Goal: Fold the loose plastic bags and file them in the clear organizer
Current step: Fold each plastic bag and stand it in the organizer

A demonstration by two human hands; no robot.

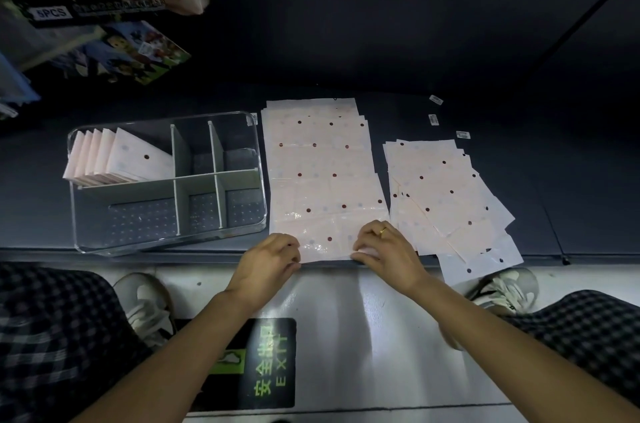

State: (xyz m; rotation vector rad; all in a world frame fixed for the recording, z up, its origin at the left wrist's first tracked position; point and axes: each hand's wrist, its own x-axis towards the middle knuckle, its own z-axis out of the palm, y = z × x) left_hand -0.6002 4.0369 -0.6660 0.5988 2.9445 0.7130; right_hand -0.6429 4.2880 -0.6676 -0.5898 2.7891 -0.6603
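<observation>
We have both hands at the near edge of the dark shelf (450, 51); our left hand (268, 261) pinches the near-left corner of the top plastic bag (325, 242), fingers curled onto it; our right hand (382, 249), a gold ring (382, 231) on one finger, grips the same edge just to the right, fingers curled over the fold. That bag lies on the flat stack of pink dotted bags (318, 159), just right of the clear organizer (166, 180); folded bags (117, 159) stand leaning in its far-left compartment. A looser fanned pile of bags (446, 194) lies further right, overhanging the shelf edge; three small labels (434, 119) lie beyond it. Below us, a green exit sign (268, 363) sits on the floor between our shoes.
</observation>
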